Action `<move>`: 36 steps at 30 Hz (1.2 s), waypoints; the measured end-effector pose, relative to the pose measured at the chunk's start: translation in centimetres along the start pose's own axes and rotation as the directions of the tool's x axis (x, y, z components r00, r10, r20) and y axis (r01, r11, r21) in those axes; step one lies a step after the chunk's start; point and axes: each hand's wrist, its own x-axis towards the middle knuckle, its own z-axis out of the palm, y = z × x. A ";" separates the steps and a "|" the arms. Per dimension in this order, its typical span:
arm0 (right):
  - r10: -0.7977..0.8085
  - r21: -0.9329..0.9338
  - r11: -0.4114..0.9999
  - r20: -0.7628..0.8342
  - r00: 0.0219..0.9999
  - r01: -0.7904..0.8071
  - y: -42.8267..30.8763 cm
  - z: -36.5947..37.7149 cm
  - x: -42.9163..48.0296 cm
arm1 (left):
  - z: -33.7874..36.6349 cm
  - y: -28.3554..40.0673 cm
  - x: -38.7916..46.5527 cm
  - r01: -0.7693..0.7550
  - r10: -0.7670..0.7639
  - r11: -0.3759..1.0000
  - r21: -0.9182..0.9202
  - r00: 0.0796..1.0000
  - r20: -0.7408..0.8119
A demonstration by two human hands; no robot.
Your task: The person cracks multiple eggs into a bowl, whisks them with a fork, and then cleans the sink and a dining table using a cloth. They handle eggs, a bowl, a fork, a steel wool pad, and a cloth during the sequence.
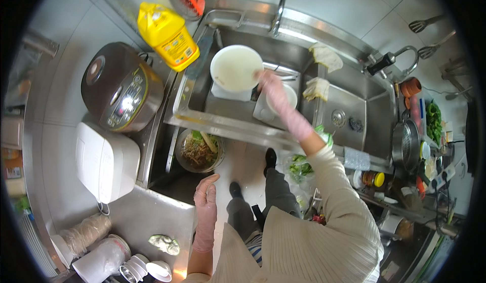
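My right hand (269, 81), in a pink glove, has its fingertips over the right rim of a large white bowl (235, 65) in the left sink basin. The hand is slightly blurred. Cloudy liquid seems to lie in the bowl, with a small brown bit near its lower left side. Beneath and beside it are white dishes, among them a smaller white bowl (290, 97) partly hidden by my wrist. Also gloved in pink, my left hand (207, 194) hangs in front of me, loosely bent and holding nothing. Just beyond it stands a waste bin (199, 150) with food scraps.
A chrome faucet (280, 13) rises behind the basin. Rags (317, 88) drape over the sink divider. Left of the sink stand a yellow jug (167, 36), a brown rice cooker (121, 87) and a white lidded container (106, 161). Bagged greens (300, 168) lie by my feet.
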 end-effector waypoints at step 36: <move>0.342 0.396 0.903 -0.437 0.832 -0.164 -1.6 -1.6 13.2 | 27.9 -1.0 40.3 0.557 -0.370 0.672 -0.488 0.823 0.430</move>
